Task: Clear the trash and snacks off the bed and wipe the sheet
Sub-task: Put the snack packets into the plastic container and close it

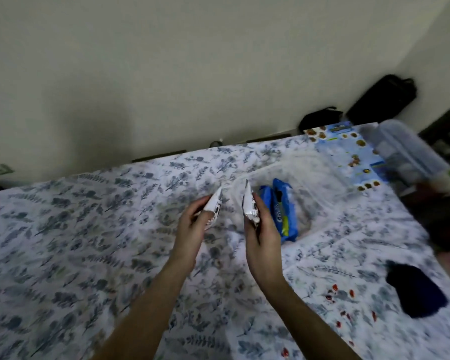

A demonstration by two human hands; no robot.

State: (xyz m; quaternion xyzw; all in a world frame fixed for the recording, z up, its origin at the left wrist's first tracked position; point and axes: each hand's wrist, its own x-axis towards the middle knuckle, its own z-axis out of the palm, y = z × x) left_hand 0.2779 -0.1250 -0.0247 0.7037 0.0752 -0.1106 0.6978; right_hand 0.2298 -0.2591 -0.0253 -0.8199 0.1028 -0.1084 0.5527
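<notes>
The left hand [192,224] is closed on a small white printed snack packet [215,207], held above the leaf-patterned white bed sheet [76,242]. Just right of it, the right hand [260,232] grips a second white snack packet [250,206]. Directly right of the right hand, two blue biscuit packs [281,211] lie inside a clear plastic bag [309,178]; farther right and nearer, small red scraps [334,292] and a dark blue cloth [416,292] lie on the sheet.

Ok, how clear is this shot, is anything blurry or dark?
Head view: dim, soft light; the clear container at the right edge is smeared by motion blur; both white packets, in the left hand and right hand, stay fairly readable; straight bed edges bow from wide-angle distortion.
</notes>
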